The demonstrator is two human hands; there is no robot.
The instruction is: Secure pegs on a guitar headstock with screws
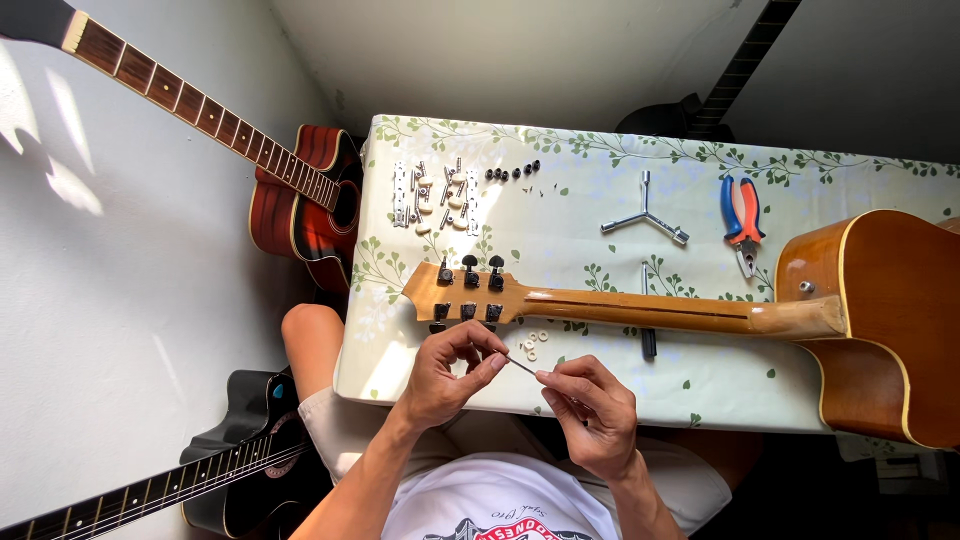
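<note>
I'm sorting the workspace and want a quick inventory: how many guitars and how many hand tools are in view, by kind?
Guitars: 4: amber guitar on the table, red guitar, black guitar, dark guitar behind the table
Three-way wrench: 1
Pliers: 1
Screwdriver under the neck: 1
Total: 7
The left hand and right hand pinch a thin pin.

Strong daylight is falling from the upper left, washing out the left half of the leaf-patterned cloth on the table (pixel 560 215) and throwing bright patches on the pale wall. The glossy amber neck of the honey-coloured acoustic guitar (pixel 650 308) is showing streaks of glare. The lower right corner is sinking into deep shadow. Focus is holding sharp throughout, and straight lines are bending slightly toward the edges.
</note>
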